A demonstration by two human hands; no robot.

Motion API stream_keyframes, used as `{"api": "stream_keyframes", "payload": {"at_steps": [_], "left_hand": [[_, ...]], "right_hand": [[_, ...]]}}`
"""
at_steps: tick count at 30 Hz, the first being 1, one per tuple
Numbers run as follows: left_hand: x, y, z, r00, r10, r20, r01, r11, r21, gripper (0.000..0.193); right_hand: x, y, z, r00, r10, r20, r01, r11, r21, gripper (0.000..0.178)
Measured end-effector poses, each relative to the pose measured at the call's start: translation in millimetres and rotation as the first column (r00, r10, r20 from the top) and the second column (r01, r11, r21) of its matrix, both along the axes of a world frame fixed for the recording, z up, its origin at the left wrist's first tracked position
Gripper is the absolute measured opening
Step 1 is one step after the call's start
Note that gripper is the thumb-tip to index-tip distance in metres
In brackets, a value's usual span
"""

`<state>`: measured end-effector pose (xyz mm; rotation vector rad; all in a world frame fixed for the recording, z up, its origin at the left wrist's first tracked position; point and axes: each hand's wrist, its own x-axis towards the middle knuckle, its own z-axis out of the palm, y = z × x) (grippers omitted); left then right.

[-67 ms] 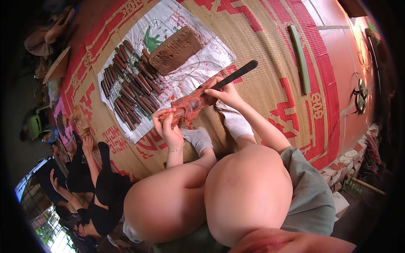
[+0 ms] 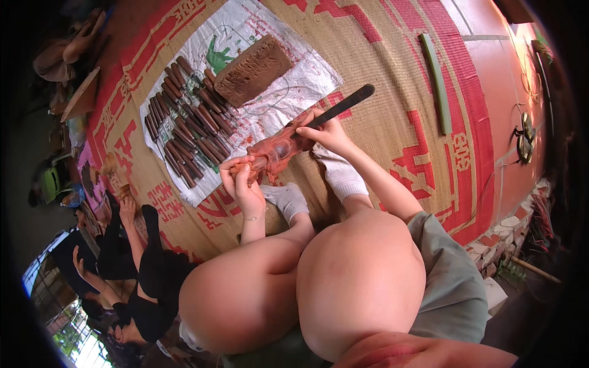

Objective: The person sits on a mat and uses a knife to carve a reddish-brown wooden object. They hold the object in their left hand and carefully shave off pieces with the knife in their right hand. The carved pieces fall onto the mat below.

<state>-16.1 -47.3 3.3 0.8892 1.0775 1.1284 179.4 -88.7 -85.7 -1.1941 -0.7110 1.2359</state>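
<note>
My left hand (image 2: 243, 183) is closed around the lower left end of a reddish-brown wood carving (image 2: 283, 149), which lies slantwise above my socked feet. Its surface has a smooth, darker rounded part in the middle and uneven carved edges. At the carving's upper right end, my right hand (image 2: 325, 132) pinches a long flat black bar tool (image 2: 343, 105), perhaps a file. The tool's rounded end points up and to the right, away from the carving. Its other end is hidden by my fingers and the carving, so I cannot tell how far it touches the wood.
Several wooden-handled carving tools (image 2: 199, 116) lie in rows on a white woven sack (image 2: 300, 83), beside a brown rectangular block (image 2: 253, 70). A green strip (image 2: 437, 86) lies on the red-patterned straw mat (image 2: 392, 73) at right. Another person's hand (image 2: 127, 210) is at the left.
</note>
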Motion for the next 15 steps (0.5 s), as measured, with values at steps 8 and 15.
{"api": "stream_keyframes", "payload": {"at_steps": [8, 15], "left_hand": [[-1.2, 0.2, -0.5, 1.000, 0.003, -0.018, -0.003, 1.000, 0.014, 0.017], [-3.6, 0.4, -5.0, 1.000, 0.029, 0.009, -0.029, 0.999, 0.024, 0.016]], "right_hand": [[-3.2, 2.3, 2.0, 0.996, 0.045, -0.073, -0.047, 0.999, -0.025, 0.015], [-5.0, 9.6, 13.5, 0.983, 0.054, -0.173, -0.068, 0.995, -0.076, 0.008]]}}
